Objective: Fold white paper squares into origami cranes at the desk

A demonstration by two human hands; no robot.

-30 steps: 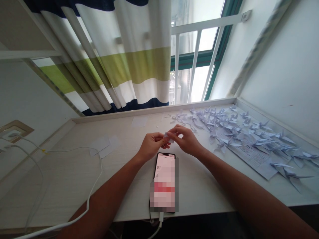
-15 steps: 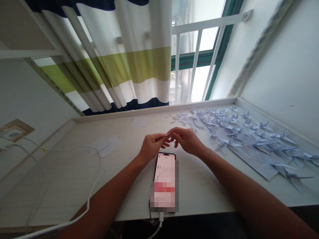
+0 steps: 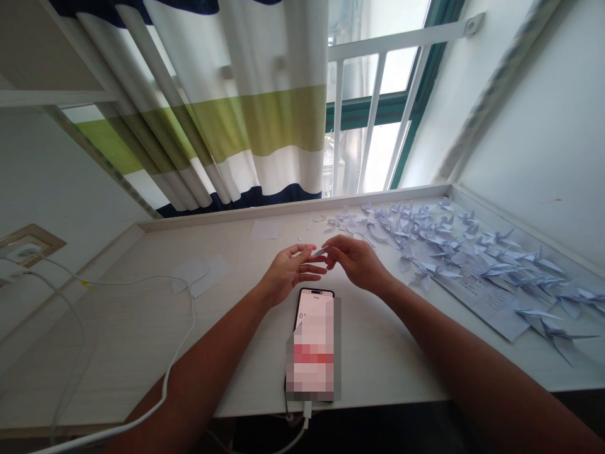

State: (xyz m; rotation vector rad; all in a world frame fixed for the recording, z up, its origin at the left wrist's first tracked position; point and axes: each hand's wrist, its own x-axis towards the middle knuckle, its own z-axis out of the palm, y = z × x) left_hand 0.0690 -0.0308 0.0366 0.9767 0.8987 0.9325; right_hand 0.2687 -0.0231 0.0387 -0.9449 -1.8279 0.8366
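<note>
A small piece of folded white paper [image 3: 320,252] is held up between my two hands, above the table and beyond the phone. My left hand [image 3: 287,271] has its thumb and forefinger at the paper's left end, while its other fingers stretch out below. From the right, my right hand [image 3: 357,261] pinches the same paper with thumb and forefinger, its other fingers curled. The paper's exact shape is partly hidden by the fingertips. Below the hands lies a phone [image 3: 314,315] with a lit screen, partly blurred out.
Many folded paper cranes [image 3: 439,236] cover the table's right side, some over a printed sheet [image 3: 486,306]. Loose paper sheets [image 3: 208,277] lie at left. A white cable [image 3: 193,309] crosses my left forearm; another plug [image 3: 307,410] enters the phone. A curtain [image 3: 255,126] hangs behind.
My left hand's lower fingers have spread and straightened. The hands have drawn slightly apart, and more of the folded paper shows between them.
</note>
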